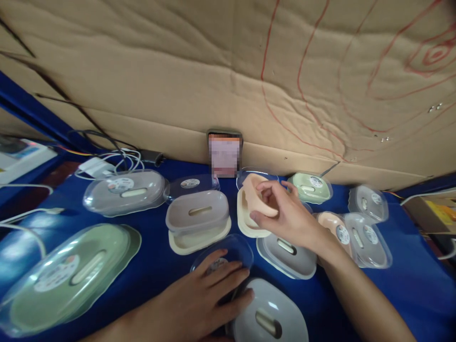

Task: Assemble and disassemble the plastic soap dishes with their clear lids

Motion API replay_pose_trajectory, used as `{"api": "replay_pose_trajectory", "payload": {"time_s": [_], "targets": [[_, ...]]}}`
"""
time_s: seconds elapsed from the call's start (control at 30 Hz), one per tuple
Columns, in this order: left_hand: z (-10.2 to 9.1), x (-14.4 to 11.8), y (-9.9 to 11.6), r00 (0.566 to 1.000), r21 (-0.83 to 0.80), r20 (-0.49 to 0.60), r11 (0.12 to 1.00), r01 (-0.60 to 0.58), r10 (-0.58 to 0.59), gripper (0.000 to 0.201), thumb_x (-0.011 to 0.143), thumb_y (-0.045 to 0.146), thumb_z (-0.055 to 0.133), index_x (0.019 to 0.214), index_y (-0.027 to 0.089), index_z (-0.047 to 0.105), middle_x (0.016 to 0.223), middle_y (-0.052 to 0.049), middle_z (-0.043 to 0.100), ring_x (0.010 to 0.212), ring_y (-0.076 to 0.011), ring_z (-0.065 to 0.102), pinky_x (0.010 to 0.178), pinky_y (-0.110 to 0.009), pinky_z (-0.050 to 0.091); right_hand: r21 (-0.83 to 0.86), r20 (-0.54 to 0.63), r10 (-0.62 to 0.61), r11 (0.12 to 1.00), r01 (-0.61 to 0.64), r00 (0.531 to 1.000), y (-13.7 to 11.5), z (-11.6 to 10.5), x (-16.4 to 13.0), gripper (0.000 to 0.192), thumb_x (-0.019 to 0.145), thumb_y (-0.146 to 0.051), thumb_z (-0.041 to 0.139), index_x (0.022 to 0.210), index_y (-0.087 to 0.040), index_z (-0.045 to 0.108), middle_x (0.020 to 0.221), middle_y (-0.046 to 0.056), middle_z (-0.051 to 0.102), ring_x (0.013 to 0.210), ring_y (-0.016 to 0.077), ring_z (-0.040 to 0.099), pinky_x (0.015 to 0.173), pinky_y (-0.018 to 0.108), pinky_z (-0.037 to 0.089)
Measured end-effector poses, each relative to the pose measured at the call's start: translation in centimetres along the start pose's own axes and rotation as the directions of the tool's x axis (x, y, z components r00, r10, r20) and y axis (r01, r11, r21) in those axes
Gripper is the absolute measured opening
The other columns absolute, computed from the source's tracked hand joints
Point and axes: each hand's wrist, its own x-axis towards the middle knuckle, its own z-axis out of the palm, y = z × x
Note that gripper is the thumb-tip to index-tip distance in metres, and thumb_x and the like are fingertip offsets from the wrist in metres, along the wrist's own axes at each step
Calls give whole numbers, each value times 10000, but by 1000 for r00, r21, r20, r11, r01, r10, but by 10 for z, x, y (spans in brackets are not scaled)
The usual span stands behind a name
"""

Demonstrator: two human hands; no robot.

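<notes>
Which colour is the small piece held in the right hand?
Peach piece, in the head view, the only one.

Phone (224,153) stands against cardboard wall (228,71) behind table (156,261); stacked box (198,218) lies before it, cables (107,161) to its left.

Table cover (409,266) is blue cloth w/ a bit of sheen. Backdrop (178,71) is plain brown cardboard, matt, creased, red marker lines on it. Green lidded box (67,275) looks like matt plastic under a clear glossy plastic lid, lots of glare. Peach insert (261,197) in the right hand (288,213) is smooth matt plastic. Left hand (199,299) rests on a clear lid (228,251), glossy, see-thru. Grey lid (270,318) = smooth, shiny plastic.
</notes>
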Motion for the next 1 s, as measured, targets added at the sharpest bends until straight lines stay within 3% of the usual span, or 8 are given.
{"api": "replay_pose_trajectory", "payload": {"time_s": [0.2,0.3,0.43,0.5,0.63,0.8,0.93,1.0], "targets": [[-2,4,-1,989,88,-144,996,-8,20,459,1020,619,664,1240,222,729,1374,-59,736,1313,-232,630,1323,-441,278,-89,24,-121,988,123,992,21,-52,-15,315,1066,-421,616,1344,-284,675,1393,80,729,1306,269,677,1144,455,495],[-2,3,-2,980,92,-200,996,-1,20,426,1012,625,674,1107,217,747,1294,-42,762,1275,-224,647,1340,-429,245,-187,-38,-4,982,-3,999,58,-73,-22,316,1078,-305,548,1346,-233,699,1397,124,731,1314,275,684,1159,453,500],[-1,1,-2,978,21,-205,999,-26,30,354,997,571,719,1038,220,740,1161,-44,779,1158,-220,688,1267,-409,373,-347,14,267,905,-246,964,108,-81,-27,531,927,-167,684,1455,-202,647,1525,182,644,1413,360,618,1193,534,461],[0,0,-2,977,-27,-213,999,-24,18,330,1012,534,709,1084,213,738,1161,-49,781,1121,-216,699,1227,-385,416,-336,30,312,898,-284,950,121,-84,-27,466,947,-179,672,1412,-184,682,1475,193,680,1349,356,665,1157,493,489],[-1,1,-1,972,-75,-232,997,9,-26,342,1041,515,672,1170,204,730,1172,-45,790,1141,-221,703,1227,-377,412,-284,-44,289,914,-290,956,126,-90,-29,338,1063,-303,558,1332,-186,727,1328,158,766,1253,303,720,1125,437,508],[-2,4,1,977,-51,-215,999,6,-17,286,1030,476,691,1150,220,735,1198,-39,786,1167,-214,699,1224,-370,432,-361,97,398,868,-340,912,124,-84,-28,758,860,-261,819,1568,-204,557,1599,184,580,1468,382,561,1214,566,432],[0,3,1,979,10,-206,1000,-5,7,161,1033,337,674,1141,240,744,1229,-36,776,1180,-203,685,1235,-371,437,-296,120,349,906,-302,929,125,-88,-30,528,1019,-269,623,1543,-208,599,1525,160,656,1373,316,652,1178,457,479],[0,1,2,977,56,-210,998,-32,43,142,1017,239,666,1133,249,747,1212,-35,779,1177,-203,679,1232,-379,443,-311,34,318,904,-292,948,123,-95,-33,447,1063,-264,523,1489,-213,650,1462,148,703,1318,315,689,1147,453,510]]}}
